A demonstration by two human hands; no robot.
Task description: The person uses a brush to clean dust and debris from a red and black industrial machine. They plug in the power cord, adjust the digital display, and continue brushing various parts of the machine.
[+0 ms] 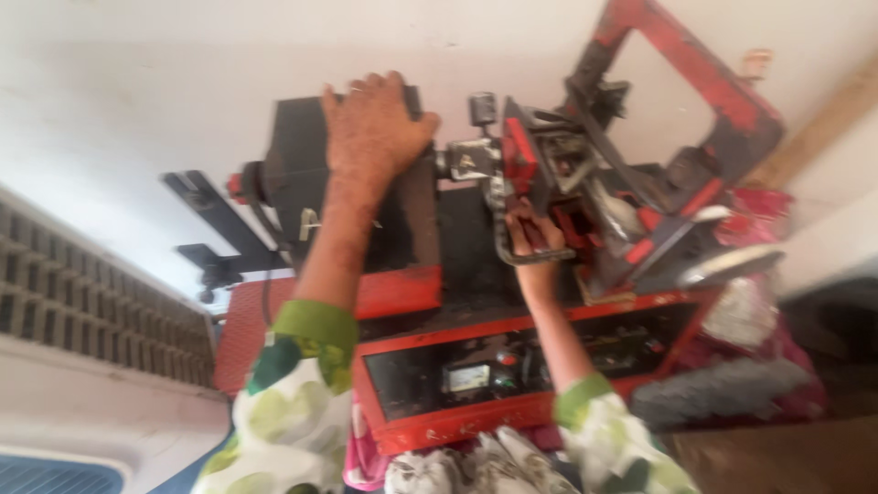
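Note:
A red and black metal machine (402, 293) stands against a white wall. My left hand (373, 128) lies flat, fingers together, on top of its black motor block (297, 174). My right hand (530, 240) is closed around a curved metal handle (505, 254) beside the red clamp and jaw parts (526, 155) in the middle of the machine. Both my sleeves are white with green leaf print and green cuffs. The picture is blurred, so the small parts in the clamp cannot be made out.
A red frame arm (695, 64) rises at the upper right. A red tray (512, 366) at the machine's front holds dark small items. A grey brush or cloth (722, 389) and pink fabric lie at the right. A louvred grille (91, 302) is at the left.

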